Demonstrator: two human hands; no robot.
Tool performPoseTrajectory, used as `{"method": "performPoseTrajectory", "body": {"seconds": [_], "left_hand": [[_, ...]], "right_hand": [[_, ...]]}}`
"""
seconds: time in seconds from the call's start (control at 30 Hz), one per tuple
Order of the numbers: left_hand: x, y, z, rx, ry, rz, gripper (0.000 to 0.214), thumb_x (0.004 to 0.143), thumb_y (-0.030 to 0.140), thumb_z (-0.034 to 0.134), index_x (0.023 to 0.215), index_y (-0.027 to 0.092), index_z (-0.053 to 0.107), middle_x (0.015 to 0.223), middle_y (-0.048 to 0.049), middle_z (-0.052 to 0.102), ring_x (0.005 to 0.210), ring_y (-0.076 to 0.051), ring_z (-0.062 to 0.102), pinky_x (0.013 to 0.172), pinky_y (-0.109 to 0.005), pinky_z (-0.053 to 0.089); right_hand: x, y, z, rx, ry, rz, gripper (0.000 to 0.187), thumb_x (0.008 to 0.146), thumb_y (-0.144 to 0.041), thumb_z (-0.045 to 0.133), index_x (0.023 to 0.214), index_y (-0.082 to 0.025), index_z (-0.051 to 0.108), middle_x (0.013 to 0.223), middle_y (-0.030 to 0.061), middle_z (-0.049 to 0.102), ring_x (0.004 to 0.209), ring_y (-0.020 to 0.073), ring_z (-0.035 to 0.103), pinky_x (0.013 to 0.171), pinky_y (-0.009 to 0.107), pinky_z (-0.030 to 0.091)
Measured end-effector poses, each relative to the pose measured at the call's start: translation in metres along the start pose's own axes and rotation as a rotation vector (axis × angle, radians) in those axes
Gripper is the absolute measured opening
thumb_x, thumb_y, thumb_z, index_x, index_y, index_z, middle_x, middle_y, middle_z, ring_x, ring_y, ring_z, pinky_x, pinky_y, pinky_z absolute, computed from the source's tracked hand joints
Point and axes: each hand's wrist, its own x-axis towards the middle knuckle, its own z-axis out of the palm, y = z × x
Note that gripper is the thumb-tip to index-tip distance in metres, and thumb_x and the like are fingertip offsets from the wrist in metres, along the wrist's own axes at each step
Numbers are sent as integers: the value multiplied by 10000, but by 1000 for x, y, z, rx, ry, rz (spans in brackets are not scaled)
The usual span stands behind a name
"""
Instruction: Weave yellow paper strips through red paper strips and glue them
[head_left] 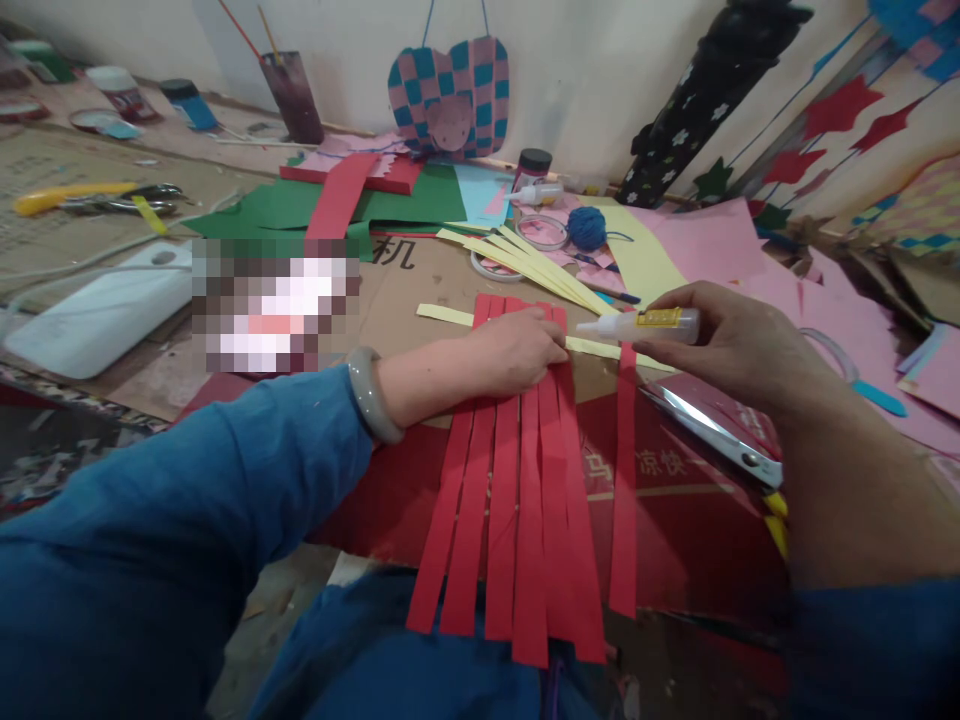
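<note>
My left hand (517, 352), fingers bent, presses on the upper part of a row of red paper strips (504, 500) lying side by side. Its fingertips are at the row's right edge, where a pale yellow strip (592, 347) running crosswise comes out. My right hand (739, 345) is closed around a small clear glue bottle (667, 325) with a yellow label. The bottle's white nozzle points left, just above the pale yellow strip. A separate red strip (624, 480) lies to the right, its top end by that strip.
Scissors (720, 435) lie beneath my right forearm. Behind are loose pale yellow strips (525, 265), a blue yarn ball (586, 228) and another glue bottle (538, 194). Pliers (105, 198), a white power strip (97, 310) and a blurred-out bright object (277, 310) are left. Pink paper (712, 245) lies right.
</note>
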Motion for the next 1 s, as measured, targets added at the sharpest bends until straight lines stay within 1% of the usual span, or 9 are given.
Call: {"method": "performPoseTrajectory", "body": {"seconds": [0.13,0.3,0.47,0.57,0.7,0.8,0.93,1.0], "left_hand": [[-1,2,-3,0,-4,-7,339,842,68,496,1014,196,758,1121,-79,727,1048,-217,617,961,-372,435],[-2,5,-6,28,-42,8,340,854,60,479,1040,162,745,1171,-85,718,1073,-221,612,976,-365,438],[-2,6,-9,30,-56,3,335,839,57,497,1037,163,746,1154,-94,720,1067,-221,616,972,-361,429],[-2,7,-10,47,-58,-4,311,851,76,503,1025,160,747,1134,-101,724,1043,-230,619,962,-372,426],[-1,9,-10,77,-89,-20,303,850,63,506,1010,146,749,1110,-99,732,984,-219,632,964,-364,415],[1,9,-9,103,-99,-25,299,852,71,507,1002,157,751,1071,-86,742,930,-209,636,940,-357,416],[1,10,-10,145,-106,-13,326,871,85,494,1063,164,746,1095,-84,740,935,-214,632,936,-359,408],[1,11,-11,168,-121,-12,336,881,95,492,1102,154,738,1117,-90,734,949,-224,626,927,-364,408]], "right_hand": [[1,0,2,29,-4,24,554,645,-573,685,1037,-183,668,842,94,688,706,218,587,649,372,438],[2,-1,3,39,-43,30,534,641,-554,696,1033,-193,674,823,78,693,714,223,604,632,367,439],[4,-3,4,5,-78,-9,529,666,-553,687,1051,-189,682,842,79,695,709,211,587,623,356,421],[6,-3,4,-17,-86,-19,522,662,-555,691,1023,-178,679,831,89,694,698,210,576,615,352,412],[9,-4,5,27,-80,-38,532,632,-598,712,973,-192,669,806,74,684,697,211,568,607,343,406],[9,-7,7,55,-58,-29,535,614,-628,727,940,-208,660,780,59,665,692,216,562,619,355,414],[8,-12,15,84,-7,-37,505,649,-675,704,865,-223,637,762,57,638,686,222,552,609,362,409],[8,-13,19,88,12,-61,474,681,-668,682,849,-228,627,766,56,638,691,226,562,605,360,413]]}}
